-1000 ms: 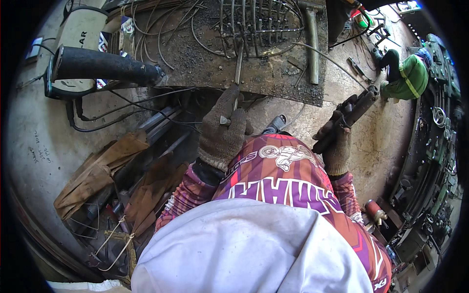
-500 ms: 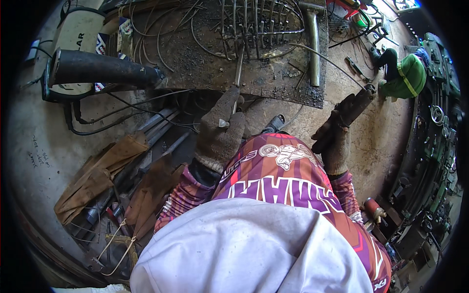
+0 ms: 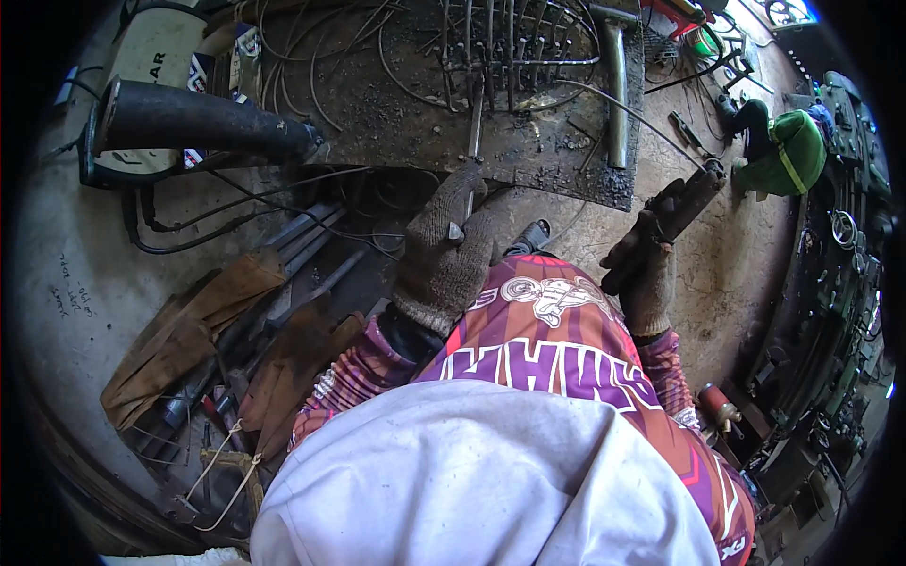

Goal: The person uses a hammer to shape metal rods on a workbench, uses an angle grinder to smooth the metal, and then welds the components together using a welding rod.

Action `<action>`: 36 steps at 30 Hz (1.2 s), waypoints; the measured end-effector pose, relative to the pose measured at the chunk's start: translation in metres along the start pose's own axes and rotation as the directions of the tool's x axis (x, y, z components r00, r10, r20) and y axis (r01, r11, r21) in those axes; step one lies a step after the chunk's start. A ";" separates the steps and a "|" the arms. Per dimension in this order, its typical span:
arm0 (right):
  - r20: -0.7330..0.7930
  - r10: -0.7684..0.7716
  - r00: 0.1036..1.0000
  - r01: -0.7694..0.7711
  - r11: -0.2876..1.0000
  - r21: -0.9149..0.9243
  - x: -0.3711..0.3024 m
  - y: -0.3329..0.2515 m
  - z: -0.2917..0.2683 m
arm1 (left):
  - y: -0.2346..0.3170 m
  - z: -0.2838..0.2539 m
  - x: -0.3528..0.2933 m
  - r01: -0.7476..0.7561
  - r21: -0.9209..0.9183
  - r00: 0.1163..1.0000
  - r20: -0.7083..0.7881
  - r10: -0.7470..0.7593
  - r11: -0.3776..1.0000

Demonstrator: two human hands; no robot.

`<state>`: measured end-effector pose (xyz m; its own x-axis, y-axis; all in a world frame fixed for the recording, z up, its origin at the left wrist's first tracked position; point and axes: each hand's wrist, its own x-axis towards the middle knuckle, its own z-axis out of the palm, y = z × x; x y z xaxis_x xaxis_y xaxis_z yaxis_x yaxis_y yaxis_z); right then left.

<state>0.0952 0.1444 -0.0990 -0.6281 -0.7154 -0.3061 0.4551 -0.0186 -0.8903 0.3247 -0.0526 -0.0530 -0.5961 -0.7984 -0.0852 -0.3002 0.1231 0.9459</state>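
In a knitted work glove, my left hand (image 3: 444, 250) is closed around a slim metal bar (image 3: 477, 123). Its short bright butt shows by the thumb, and its far end reaches the metal grate (image 3: 500, 47), a row of upright rods with a curved hoop. My right hand (image 3: 646, 255), also gloved, grips a dark welding electrode holder (image 3: 692, 203) out to the right. From the holder's tip a long thin electrode (image 3: 651, 123) slants up and left toward the grate; where its far end meets the rods is hard to make out.
The grate lies on a dirty steel table (image 3: 547, 174) beside a T-shaped steel pipe (image 3: 616, 104). Left stand a welding machine (image 3: 137, 156) and a thick dark tube (image 3: 208, 127). Pipes and brown leather (image 3: 179, 330) lie below. A person in green (image 3: 793, 156) crouches right, near green machinery (image 3: 840, 189).
My left hand and its bar have shifted slightly right, and the table with the grate also sits a little farther right in view. My right hand has barely moved, still gripping the electrode holder.
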 end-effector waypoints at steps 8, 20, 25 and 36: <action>-0.012 0.011 1.000 -0.011 0.999 0.043 0.000 0.001 0.002 | -0.007 -0.014 0.005 -0.038 -0.077 0.999 0.036 0.041 0.996; 0.000 0.014 1.000 -0.014 0.996 0.088 0.001 0.002 -0.006 | 0.015 -0.005 -0.005 -0.084 0.127 0.995 0.069 0.076 0.988; -0.030 0.032 0.999 -0.028 0.994 0.102 -0.001 0.002 -0.001 | 0.036 -0.026 -0.025 0.052 0.152 0.997 0.043 -0.059 0.987; -0.016 -0.059 0.998 0.060 0.995 0.073 -0.009 0.006 0.011 | 0.032 -0.109 -0.059 0.334 -0.275 0.940 0.169 -0.297 0.902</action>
<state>0.1108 0.1429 -0.0979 -0.6638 -0.7018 -0.2585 0.4617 -0.1127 -0.8798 0.4310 -0.0658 0.0161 -0.5966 -0.6874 -0.4141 -0.2655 -0.3178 0.9102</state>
